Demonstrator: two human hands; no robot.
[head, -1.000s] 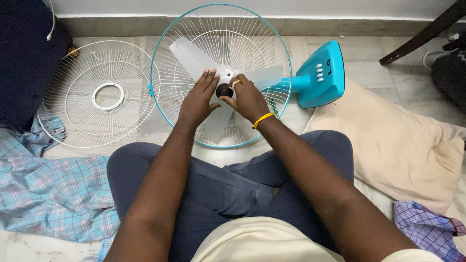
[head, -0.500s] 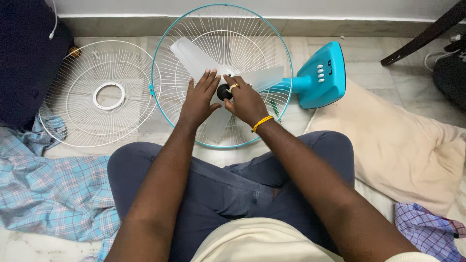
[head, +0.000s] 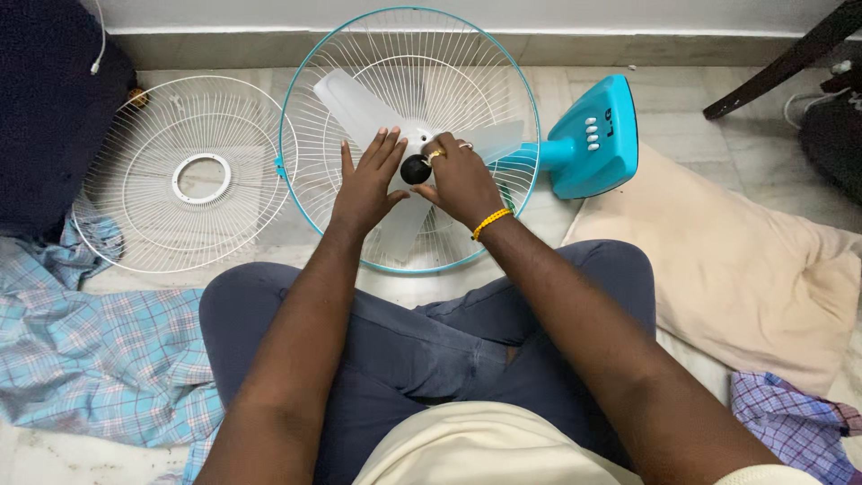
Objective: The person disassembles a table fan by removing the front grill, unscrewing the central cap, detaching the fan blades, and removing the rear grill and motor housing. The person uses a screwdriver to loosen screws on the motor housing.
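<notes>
From the head view, the person sits cross-legged on a pale tiled floor (head: 691, 108) with a table fan lying flat before the knees. The right hand (head: 462, 180) pinches the small black blade cap (head: 415, 168) at the hub between thumb and forefinger, the other fingers curled beside it. The left hand (head: 366, 184) lies flat on the translucent white fan blades (head: 359, 103), fingers straight and slightly spread, just left of the cap. The blades sit inside the rear grille (head: 409, 54), a wire guard with a teal rim, near the far edge of the floor by the wall. The teal fan base (head: 594, 139) points right, touching a beige pillow (head: 745, 269). The loose white front grille (head: 184, 175) lies just left of the rear grille, beside a checked blue cloth (head: 99, 350) at the left edge.
</notes>
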